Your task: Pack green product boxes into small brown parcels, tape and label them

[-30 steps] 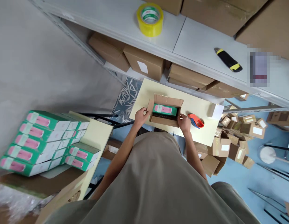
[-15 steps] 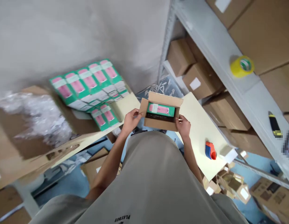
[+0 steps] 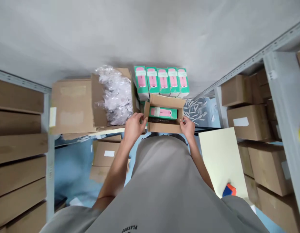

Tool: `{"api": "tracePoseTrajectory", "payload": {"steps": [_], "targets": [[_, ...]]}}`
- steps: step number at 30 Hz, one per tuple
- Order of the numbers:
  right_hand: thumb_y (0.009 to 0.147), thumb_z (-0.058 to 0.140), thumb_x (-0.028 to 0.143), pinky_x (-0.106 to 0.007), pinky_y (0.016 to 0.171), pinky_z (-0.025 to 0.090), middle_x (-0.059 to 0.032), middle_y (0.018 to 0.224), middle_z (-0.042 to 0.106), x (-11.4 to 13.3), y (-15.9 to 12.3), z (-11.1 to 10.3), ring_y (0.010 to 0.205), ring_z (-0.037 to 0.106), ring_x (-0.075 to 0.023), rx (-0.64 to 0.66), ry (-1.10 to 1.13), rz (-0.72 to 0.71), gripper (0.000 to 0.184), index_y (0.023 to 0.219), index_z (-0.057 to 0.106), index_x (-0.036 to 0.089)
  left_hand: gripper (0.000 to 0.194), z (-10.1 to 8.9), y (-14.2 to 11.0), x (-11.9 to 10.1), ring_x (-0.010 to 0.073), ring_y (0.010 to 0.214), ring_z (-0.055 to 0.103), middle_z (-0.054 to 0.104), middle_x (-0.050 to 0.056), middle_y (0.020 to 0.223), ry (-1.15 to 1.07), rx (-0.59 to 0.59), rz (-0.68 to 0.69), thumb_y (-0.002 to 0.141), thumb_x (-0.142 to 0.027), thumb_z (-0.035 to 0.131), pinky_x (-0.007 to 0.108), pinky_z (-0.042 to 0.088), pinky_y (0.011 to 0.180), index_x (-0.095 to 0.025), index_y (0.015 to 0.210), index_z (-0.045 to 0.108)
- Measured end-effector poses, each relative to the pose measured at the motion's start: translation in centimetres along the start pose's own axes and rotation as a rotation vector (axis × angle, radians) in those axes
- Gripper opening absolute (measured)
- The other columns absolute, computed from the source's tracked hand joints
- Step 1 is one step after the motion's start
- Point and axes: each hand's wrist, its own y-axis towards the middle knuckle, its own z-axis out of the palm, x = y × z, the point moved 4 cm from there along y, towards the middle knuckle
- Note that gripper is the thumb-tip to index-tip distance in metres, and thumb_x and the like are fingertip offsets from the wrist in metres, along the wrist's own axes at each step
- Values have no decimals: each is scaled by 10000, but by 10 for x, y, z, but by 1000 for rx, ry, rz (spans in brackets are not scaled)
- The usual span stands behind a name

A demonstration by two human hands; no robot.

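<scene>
While both hands grip the open carton | green-pink box inside (lying flat)

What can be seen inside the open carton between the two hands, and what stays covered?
Inside the open carton lies a green-and-pink box, with dark, shiny material beside it. Whatever lies beneath the box is hidden.

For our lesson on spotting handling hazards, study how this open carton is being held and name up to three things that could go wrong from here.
The small open carton is gripped only at its ends by the left hand and right hand, so a slip might tip it. Its flaps stand open, so the green-and-pink box could slide out. It is held close to the row of similar boxes, which a knock might topple.
</scene>
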Motion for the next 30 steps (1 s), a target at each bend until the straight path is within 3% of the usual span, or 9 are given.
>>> {"api": "tracePoseTrajectory", "payload": {"steps": [6,9,11,13,17,21,25,27,30], "targets": [[1039,614,308,-468,1059,635,-185,1282,863,31,21,26,1107,855,-353,95,-151,-24,418,1382,791,148,302,-34,-2,26,245,825,721,795,72,1101,-88,-188,-125,1053,-374,650,391,592,957,-224,1281,779],[1038,627,297,-449,1054,631,-181,1271,867,36,28,27,1123,852,-349,115,-187,-17,396,1365,799,156,414,-59,15,54,328,1133,746,701,140,1430,-57,-345,-151,992,-335,742,476,565,1144,-224,1390,729],[1034,635,292,-433,1049,628,-177,1266,868,38,31,26,1120,851,-339,118,-191,-20,390,1362,798,161,538,-71,34,71,417,1402,638,600,169,1603,15,-359,-157,930,-260,790,557,494,1259,-225,1458,696],[1032,635,286,-416,1049,622,-173,1271,867,41,34,24,1111,852,-325,124,-198,-21,389,1364,796,164,572,-76,54,84,451,1490,564,619,177,1605,124,-274,-205,910,-169,752,614,460,1285,-219,1477,695],[1051,631,288,-373,1023,620,-170,1301,860,48,34,24,1092,854,-304,149,-210,-24,384,1375,793,159,454,-85,78,96,403,1345,674,800,172,1315,266,-208,-314,964,-104,579,591,520,1203,-196,1364,772],[1068,661,296,-344,1004,621,-160,1279,868,53,32,28,1059,863,-283,164,-200,-4,371,1392,786,164,380,-110,72,81,357,1178,741,848,145,1179,262,-357,-231,964,-140,591,592,544,1178,-180,1269,814],[1064,694,331,-361,997,628,-145,1287,866,53,35,31,1050,862,-275,200,-145,-5,354,1373,782,183,318,-132,48,41,322,1091,768,839,89,1113,57,-525,-80,964,-177,690,591,608,1113,-256,1243,819],[1053,708,369,-384,1009,629,-152,1287,864,50,39,30,1046,858,-280,207,-101,-12,363,1354,784,181,285,-131,39,17,261,1043,782,813,69,1113,-134,-547,-22,998,-244,709,491,669,1018,-249,1264,809],[1042,704,480,-429,1019,636,-181,1273,860,49,44,19,1016,848,-292,140,13,-13,402,1272,799,165,267,-111,33,-17,201,1032,783,783,50,1113,-305,-454,67,1029,-313,717,369,690,928,-222,1267,798]]}}
